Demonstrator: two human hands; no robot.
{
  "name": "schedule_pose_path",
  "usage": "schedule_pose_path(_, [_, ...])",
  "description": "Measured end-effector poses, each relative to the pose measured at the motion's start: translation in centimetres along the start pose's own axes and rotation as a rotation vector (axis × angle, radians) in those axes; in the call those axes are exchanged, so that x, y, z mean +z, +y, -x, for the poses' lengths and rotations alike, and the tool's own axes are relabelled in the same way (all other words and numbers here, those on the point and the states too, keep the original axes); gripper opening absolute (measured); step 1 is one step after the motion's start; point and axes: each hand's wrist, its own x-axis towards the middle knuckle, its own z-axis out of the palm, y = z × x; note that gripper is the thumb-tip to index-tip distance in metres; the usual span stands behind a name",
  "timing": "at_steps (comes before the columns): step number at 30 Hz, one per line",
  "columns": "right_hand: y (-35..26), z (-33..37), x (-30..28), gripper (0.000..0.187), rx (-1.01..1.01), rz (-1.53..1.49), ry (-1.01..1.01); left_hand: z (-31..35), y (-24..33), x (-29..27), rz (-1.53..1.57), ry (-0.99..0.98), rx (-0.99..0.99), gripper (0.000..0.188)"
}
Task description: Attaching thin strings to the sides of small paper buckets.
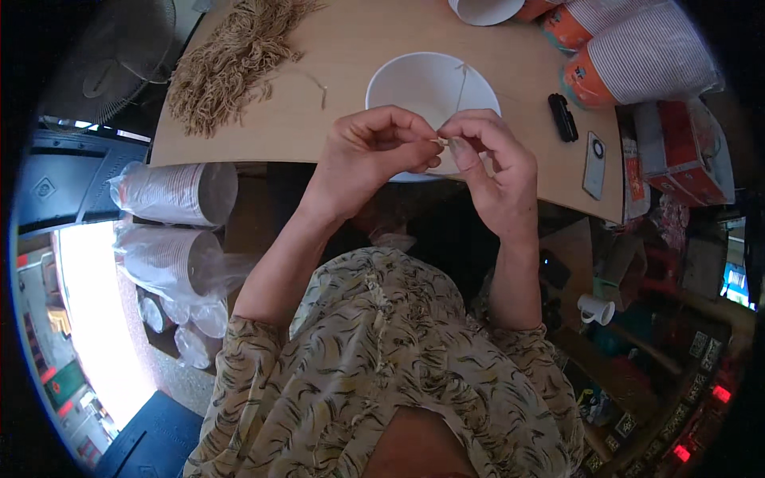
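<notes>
My left hand [370, 151] and my right hand [496, 163] meet over the near rim of a white bowl [422, 70]. Both are closed in a pinch on a short tan cord [439, 142], little of which shows between the fingertips. Another thin tan cord [461, 88] lies across the bowl's inner wall, its upper end at the far rim. A large heap of tan cords [227, 68] covers the table's far left. One loose strand [323, 94] rests between the heap and the bowl.
On the table's right are a black stapler-like object [562, 118] and a phone [594, 165]. Stacked paper bowls [645, 60] in plastic stand behind them. Left of the table, more wrapped stacks [171, 191] lie on their sides. A white mug [596, 309] is at the lower right.
</notes>
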Motion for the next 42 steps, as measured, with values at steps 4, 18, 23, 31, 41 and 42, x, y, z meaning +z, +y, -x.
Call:
schedule_pose_path(4, [-0.4,0.1,-0.3,0.012,0.075,-0.041,-0.058,0.0,0.0,0.1,0.032,0.002,-0.008,0.011])
schedule_pose_path(18, [-0.3,-0.2,-1.0,0.011,0.302,-0.250,-0.165,0.3,0.2,0.5,-0.146,0.023,0.060,0.010])
schedule_pose_path(23, [0.1,-0.2,-1.2,0.010,0.369,-0.362,-0.169,0.3,-0.4,0.6,-0.172,0.006,0.117,0.010])
schedule_pose_path(31, [-0.1,-0.7,-1.6,0.012,0.417,-0.434,-0.092,0.0,-0.6,0.6,-0.137,0.019,0.108,0.009])
schedule_pose_path(41, [0.1,-0.5,-1.4,0.015,0.333,-0.289,-0.181,0.0,-0.5,0.7,-0.158,0.026,0.114,0.013])
schedule_pose_path(42, [-0.1,-0.5,-1.2,0.011,0.349,-0.305,-0.160,0.1,-0.4,0.8,-0.173,0.031,0.107,0.016])
